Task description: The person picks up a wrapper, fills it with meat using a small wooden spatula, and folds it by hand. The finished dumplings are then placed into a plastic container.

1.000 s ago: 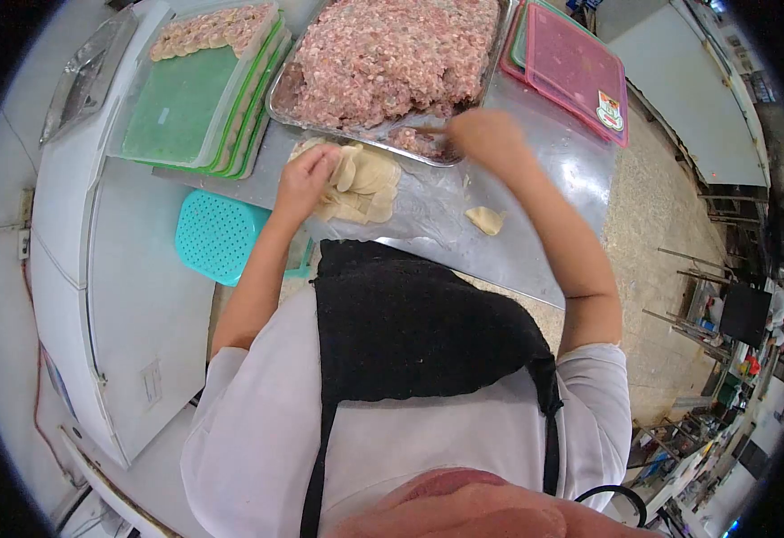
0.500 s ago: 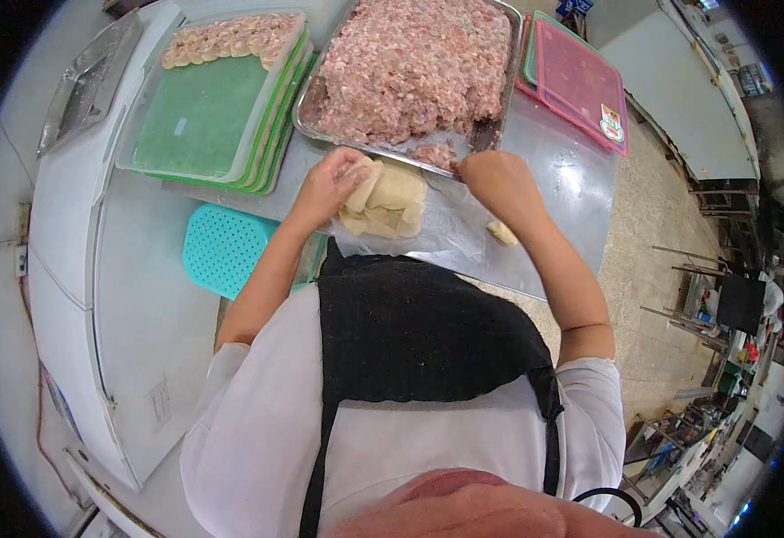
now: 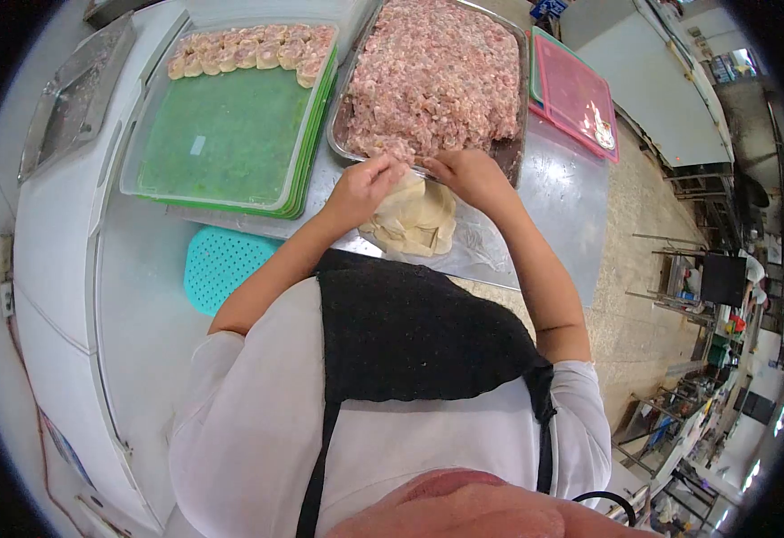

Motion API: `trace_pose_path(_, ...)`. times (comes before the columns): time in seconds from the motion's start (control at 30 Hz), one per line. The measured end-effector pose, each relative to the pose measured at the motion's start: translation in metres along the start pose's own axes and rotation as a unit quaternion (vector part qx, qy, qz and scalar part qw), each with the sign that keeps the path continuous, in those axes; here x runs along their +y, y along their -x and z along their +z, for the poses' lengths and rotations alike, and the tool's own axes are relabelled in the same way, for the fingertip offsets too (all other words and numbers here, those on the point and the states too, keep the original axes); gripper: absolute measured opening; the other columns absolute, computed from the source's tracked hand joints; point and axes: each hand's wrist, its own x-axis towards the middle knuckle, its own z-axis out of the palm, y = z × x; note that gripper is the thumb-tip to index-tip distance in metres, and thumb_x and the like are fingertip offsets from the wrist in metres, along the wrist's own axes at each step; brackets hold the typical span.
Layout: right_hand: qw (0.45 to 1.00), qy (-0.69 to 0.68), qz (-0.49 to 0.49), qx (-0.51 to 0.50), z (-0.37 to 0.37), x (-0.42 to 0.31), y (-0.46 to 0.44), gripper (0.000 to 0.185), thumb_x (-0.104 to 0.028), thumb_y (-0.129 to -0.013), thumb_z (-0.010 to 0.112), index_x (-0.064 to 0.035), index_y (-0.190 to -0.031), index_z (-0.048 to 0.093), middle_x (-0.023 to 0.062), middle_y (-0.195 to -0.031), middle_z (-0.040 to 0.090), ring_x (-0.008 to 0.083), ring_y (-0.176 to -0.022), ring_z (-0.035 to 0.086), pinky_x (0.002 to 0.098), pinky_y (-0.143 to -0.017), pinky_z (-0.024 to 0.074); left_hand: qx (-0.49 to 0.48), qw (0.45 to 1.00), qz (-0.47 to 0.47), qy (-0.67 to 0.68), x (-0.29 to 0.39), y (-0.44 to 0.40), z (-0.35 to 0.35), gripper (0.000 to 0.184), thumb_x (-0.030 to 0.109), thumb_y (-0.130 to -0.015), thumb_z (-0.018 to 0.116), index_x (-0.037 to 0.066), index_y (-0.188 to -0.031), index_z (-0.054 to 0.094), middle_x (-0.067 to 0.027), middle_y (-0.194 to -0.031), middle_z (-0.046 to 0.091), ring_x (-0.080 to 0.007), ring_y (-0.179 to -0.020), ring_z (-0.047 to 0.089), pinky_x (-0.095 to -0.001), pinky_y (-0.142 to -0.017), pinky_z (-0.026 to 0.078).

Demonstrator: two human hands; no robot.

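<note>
My left hand (image 3: 365,191) is closed at the front edge of the metal tray (image 3: 340,143), pinching a dough wrapper. The wrapper is mostly hidden by the fingers. Beside it my right hand (image 3: 474,177) has its fingers pressed together, almost meeting the left; what they hold is hidden. Minced meat filling (image 3: 437,81) is heaped in the tray just beyond both hands. Under the hands, a stack of pale dough wrappers (image 3: 414,220) rests on a thin plastic sheet (image 3: 484,240).
At left stands a stack of green-bottomed plastic boxes (image 3: 222,143), the top one with rows of filled dumplings (image 3: 266,52). Pink and green lids (image 3: 576,90) lie at right on the metal table (image 3: 553,211). A turquoise perforated basket (image 3: 226,269) sits below the table's left edge.
My left hand has lifted a wrapper from the stack up to the tray edge. My right hand has come left from the filling to meet it. The view has shifted slightly.
</note>
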Motion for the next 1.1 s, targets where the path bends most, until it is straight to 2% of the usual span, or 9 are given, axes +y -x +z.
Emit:
trace_pose_path(0.13,0.975,-0.167,0.099,0.103,-0.009,0.011,0.021,0.034,-0.033,-0.091,0.058,-0.0011,-0.092,0.069,0.0094,-0.059,0.058,0.0131,-0.056,0.055,0.0317,-0.053,0.0433,-0.194,0.879,-0.09,0.425,0.024,-0.007,0.0,0.025,0.023,-0.094,0.056,-0.001,-0.101,0.058,-0.005,-0.096,0.062,-0.0125,-0.087,0.06,-0.0266,-0.075,0.049)
trace_pose_path(0.2,0.918,-0.301,0.235,0.109,-0.023,0.015,0.031,0.036,-0.036,-0.091,0.058,-0.002,-0.094,0.069,0.0028,-0.061,0.056,0.0109,-0.059,0.053,0.0279,-0.056,0.043,-0.232,0.873,-0.112,0.415,0.023,-0.017,0.005,0.022,0.022,-0.094,0.055,0.001,-0.099,0.059,-0.007,-0.094,0.063,-0.0173,-0.085,0.062,-0.0293,-0.076,0.049)
trace_pose_path(0.23,0.916,-0.301,0.241,0.114,-0.023,0.017,0.036,0.036,-0.036,-0.091,0.058,-0.002,-0.094,0.069,0.0028,-0.061,0.056,0.0109,-0.059,0.053,0.0279,-0.056,0.043,-0.206,0.964,0.024,0.166,0.017,-0.025,0.011,0.02,0.021,-0.093,0.055,0.002,-0.098,0.059,-0.0084,-0.092,0.062,-0.0195,-0.083,0.062,-0.0312,-0.075,0.049)
trace_pose_path(0.3,0.893,-0.35,0.219,0.176,-0.022,0.025,0.046,0.035,-0.035,-0.092,0.058,-0.0014,-0.094,0.069,-0.0028,-0.061,0.05,0.0067,-0.058,0.045,0.0242,-0.054,0.0386,-0.092,0.945,0.196,-0.245,0.008,-0.033,0.022,0.019,0.02,-0.091,0.055,0.003,-0.096,0.059,-0.0123,-0.087,0.059,-0.0255,-0.082,0.062,-0.0363,-0.074,0.048)
trace_pose_path(0.47,0.844,-0.458,0.217,0.174,-0.035,0.024,0.063,0.036,-0.035,-0.093,0.057,-0.001,-0.093,0.069,-0.0067,-0.061,0.046,0.0033,-0.057,0.038,0.0208,-0.053,0.0339,-0.066,0.992,0.1,-0.042,0.016,-0.038,0.017,0.021,0.022,-0.093,0.051,0.003,-0.099,0.058,-0.006,-0.085,0.06,-0.0163,-0.087,0.06,-0.0318,-0.072,0.048)
trace_pose_path(0.57,0.823,-0.513,0.2,0.139,-0.038,0.021,0.064,0.035,-0.034,-0.093,0.057,-0.0021,-0.091,0.07,-0.0071,-0.062,0.046,0.0024,-0.058,0.037,0.0195,-0.054,0.0328,-0.054,0.955,-0.014,0.291,0.015,-0.041,0.025,0.032,0.025,-0.095,0.051,-0.001,-0.114,0.057,-0.0029,-0.102,0.063,-0.0087,-0.091,0.057,-0.0233,-0.079,0.046)
trace_pose_path(0.8,0.859,-0.482,0.13,0.116,-0.016,0.031,0.052,0.027,-0.031,-0.087,0.065,-0.0044,-0.089,0.066,-0.0057,-0.067,0.049,0.0047,-0.062,0.041,0.0224,-0.055,0.035,0.072,0.99,0.041,0.113,0.036,-0.023,0.054,0.022,0.018,-0.092,0.057,0.0,-0.102,0.063,-0.0046,-0.088,0.067,-0.0095,-0.08,0.06,-0.0256,-0.072,0.048)
trace_pose_path(0.87,0.884,-0.451,0.076,0.103,-0.004,0.032,0.045,0.029,-0.031,-0.083,0.069,-0.0032,-0.083,0.063,-0.0047,-0.066,0.048,0.0051,-0.062,0.04,0.0239,-0.054,0.0341,0.136,0.98,0.104,-0.102,0.05,-0.012,0.06,0.02,0.019,-0.092,0.057,0.001,-0.096,0.065,-0.006,-0.079,0.067,-0.0118,-0.073,0.061,-0.0279,-0.068,0.049)
trace_pose_path(1.1,0.892,-0.444,0.078,0.033,0.01,0.025,0.05,0.029,-0.027,-0.082,0.068,-0.0006,-0.091,0.063,-0.0015,-0.068,0.052,0.0063,-0.064,0.045,0.0244,-0.057,0.0381,0.247,0.968,0.011,-0.044,0.047,0.007,0.025,0.022,0.021,-0.092,0.056,0.003,-0.101,0.063,-0.0071,-0.09,0.065,-0.0148,-0.087,0.063,-0.0296,-0.074,0.048)
